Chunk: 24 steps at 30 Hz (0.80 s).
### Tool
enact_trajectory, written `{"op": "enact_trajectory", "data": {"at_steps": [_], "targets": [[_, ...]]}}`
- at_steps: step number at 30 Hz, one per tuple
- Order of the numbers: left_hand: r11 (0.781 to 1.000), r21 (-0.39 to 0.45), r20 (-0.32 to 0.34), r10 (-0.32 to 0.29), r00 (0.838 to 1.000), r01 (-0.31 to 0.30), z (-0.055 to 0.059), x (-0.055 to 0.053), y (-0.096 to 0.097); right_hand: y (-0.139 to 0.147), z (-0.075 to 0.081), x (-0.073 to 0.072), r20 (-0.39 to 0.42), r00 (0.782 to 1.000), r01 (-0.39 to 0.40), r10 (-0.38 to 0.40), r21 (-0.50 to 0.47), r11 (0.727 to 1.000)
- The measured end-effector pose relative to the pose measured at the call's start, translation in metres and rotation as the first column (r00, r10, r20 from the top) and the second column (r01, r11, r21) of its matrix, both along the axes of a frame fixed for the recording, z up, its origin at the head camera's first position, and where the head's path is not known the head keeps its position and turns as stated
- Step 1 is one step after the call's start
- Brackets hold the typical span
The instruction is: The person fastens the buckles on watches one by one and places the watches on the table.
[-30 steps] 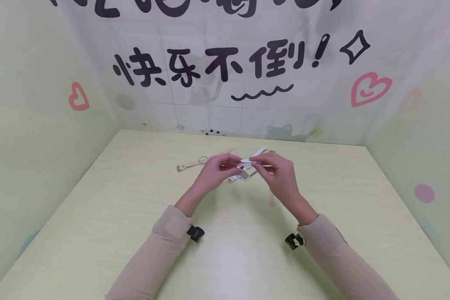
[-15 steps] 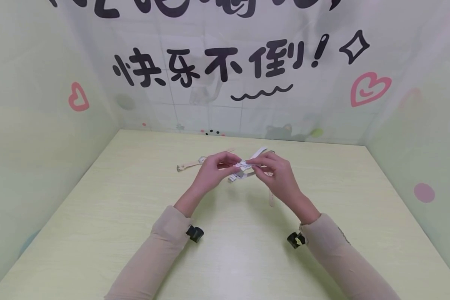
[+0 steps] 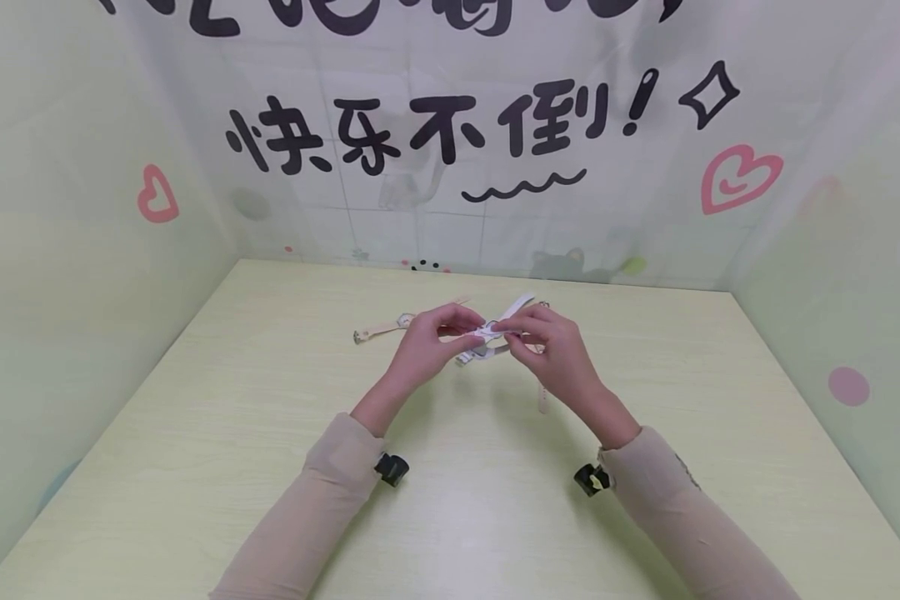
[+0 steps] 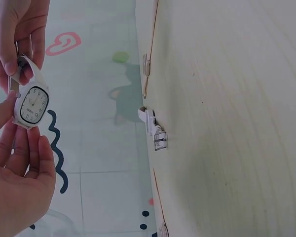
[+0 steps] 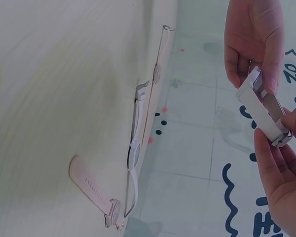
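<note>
One pale-pink watch (image 3: 378, 331) lies left on the worktop (image 3: 450, 500); the left hand (image 3: 431, 343), fingers curled, pinches a raised white watch (image 4: 34, 105) above another white watch (image 5: 137, 109); the right hand (image 3: 560, 346), likewise curled, pinches it too, near a second pink watch (image 5: 91, 185).

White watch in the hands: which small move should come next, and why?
Probably the right hand should secure the strap at what looks like its buckle while the left hand steadies the watch; the strap curves round and the right hand pinches it there.
</note>
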State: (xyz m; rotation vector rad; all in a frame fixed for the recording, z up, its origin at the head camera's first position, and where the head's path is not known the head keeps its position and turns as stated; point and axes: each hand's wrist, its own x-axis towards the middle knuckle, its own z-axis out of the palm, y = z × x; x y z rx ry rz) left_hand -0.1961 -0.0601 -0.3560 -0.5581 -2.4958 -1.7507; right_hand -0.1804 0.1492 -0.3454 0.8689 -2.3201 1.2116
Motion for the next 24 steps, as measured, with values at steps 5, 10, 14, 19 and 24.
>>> {"op": "enact_trajectory", "data": {"at_steps": [5, 10, 14, 19, 24], "targets": [[1.000, -0.018, -0.003, 0.005, 1.000, -0.005, 0.0014, 0.0024, 0.0022, -0.0020, 0.0006, 0.0008, -0.021, 1.000, -0.005, 0.006, 0.020, 1.000], [0.999, -0.032, 0.007, -0.002, 1.000, 0.002, 0.0006, 0.0029, 0.0050, -0.0044, 0.0010, 0.0027, -0.050, 0.999, -0.009, 0.012, 0.051, 0.999], [1.000, -0.025, 0.003, -0.005, 1.000, 0.005, -0.0008, 0.0029, 0.0058, -0.0053, 0.0012, 0.0030, -0.058, 0.998, 0.001, 0.003, 0.068, 0.998], [1.000, -0.015, -0.009, -0.009, 1.000, 0.009, -0.0004, 0.0036, 0.0064, -0.0056, 0.0015, 0.0028, -0.048, 0.999, 0.004, -0.001, 0.076, 0.997], [1.000, 0.002, -0.008, -0.017, 1.000, 0.017, 0.0002, 0.0040, 0.0067, -0.0065, 0.0039, 0.0034, 0.023, 1.000, 0.004, -0.006, 0.068, 0.998]]}}
